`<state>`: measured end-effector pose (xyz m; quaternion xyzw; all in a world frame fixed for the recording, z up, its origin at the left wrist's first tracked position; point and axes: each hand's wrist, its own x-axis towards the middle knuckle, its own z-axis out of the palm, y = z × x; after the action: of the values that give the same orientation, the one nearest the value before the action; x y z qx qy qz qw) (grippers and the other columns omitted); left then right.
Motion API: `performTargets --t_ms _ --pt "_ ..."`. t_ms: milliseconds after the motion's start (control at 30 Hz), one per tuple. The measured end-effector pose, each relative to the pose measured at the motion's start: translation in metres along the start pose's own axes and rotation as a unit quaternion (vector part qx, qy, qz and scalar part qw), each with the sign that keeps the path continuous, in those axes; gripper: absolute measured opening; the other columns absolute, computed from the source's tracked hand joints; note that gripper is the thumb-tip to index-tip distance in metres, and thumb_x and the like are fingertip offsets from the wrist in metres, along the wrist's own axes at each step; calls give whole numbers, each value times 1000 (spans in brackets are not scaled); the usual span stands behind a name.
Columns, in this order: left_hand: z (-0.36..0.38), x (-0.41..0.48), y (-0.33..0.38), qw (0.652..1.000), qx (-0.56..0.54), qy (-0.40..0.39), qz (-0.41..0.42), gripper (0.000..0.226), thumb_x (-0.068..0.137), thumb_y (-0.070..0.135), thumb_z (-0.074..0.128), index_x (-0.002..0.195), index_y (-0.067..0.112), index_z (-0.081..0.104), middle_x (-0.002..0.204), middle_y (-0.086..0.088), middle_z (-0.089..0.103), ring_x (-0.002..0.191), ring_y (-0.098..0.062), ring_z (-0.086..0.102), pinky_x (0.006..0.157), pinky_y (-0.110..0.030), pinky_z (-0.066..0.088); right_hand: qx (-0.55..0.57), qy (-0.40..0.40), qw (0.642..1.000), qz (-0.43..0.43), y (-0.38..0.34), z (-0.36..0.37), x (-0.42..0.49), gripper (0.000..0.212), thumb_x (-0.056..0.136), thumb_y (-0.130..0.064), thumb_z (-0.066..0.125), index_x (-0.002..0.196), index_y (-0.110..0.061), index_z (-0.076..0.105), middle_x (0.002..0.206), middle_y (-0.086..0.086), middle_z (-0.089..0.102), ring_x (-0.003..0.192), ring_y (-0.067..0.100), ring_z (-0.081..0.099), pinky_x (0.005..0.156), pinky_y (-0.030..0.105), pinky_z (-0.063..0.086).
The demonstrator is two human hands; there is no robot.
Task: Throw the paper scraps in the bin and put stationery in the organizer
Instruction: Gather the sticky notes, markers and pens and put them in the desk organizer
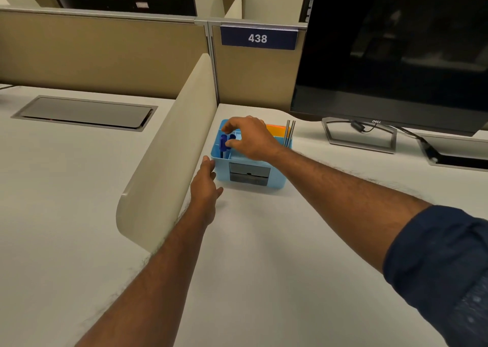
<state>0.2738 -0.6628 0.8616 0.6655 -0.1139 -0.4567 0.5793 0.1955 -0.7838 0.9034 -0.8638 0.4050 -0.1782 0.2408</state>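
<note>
Stationery already stands in the light blue plastic desk organizer (250, 172), which sits on the white desk (264, 267) close to the cream curved divider panel (169, 161). Two dark blue capped pens (226, 143) are upright in its front-left compartment, two thin grey pencil-like sticks (289, 135) rise from the far right corner, and an orange flat pad or block (277, 129) shows at the back, mostly hidden.

The right hand (250, 140) hovers over the organizer's top with thumb and forefinger curled near the blue pens. The fingertips appear to touch or just part from a pen cap, so whether the hand is pinching it or letting go cannot be told. The left hand (207, 185) is loosely spread and holds nothing, its fingertips touching the organizer's front-left corner as if to steady it.

No paper scraps and no loose stationery show on the part of the desk in view, and no bin is in the frame. Judging from that, the sorting looks nearly finished, with the pen in the front-left compartment possibly the last piece to be set. Whether scraps went into a bin cannot be checked here. A black monitor (396, 56) stands at the right.
</note>
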Motion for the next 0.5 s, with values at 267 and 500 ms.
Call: performTargets --t_ms 267,500 --pt "-2 -15 3 1000 18 -10 2 57 101 49 32 148 17 37 153 -2 40 141 -22 37 109 -48 38 -1 42 999 0 7 -25 -27 24 90 -24 65 112 -15 64 119 2 64 114 17 52 100 38 41" --pt "-3 -46 3 995 87 -38 25 50 100 39 43 143 15 40 144 -6 50 128 -22 49 98 -40 47 -14 64 997 44 15 -44 -90 25 87 -28 68 110 -18 65 115 0 65 107 12 52 101 40 40"
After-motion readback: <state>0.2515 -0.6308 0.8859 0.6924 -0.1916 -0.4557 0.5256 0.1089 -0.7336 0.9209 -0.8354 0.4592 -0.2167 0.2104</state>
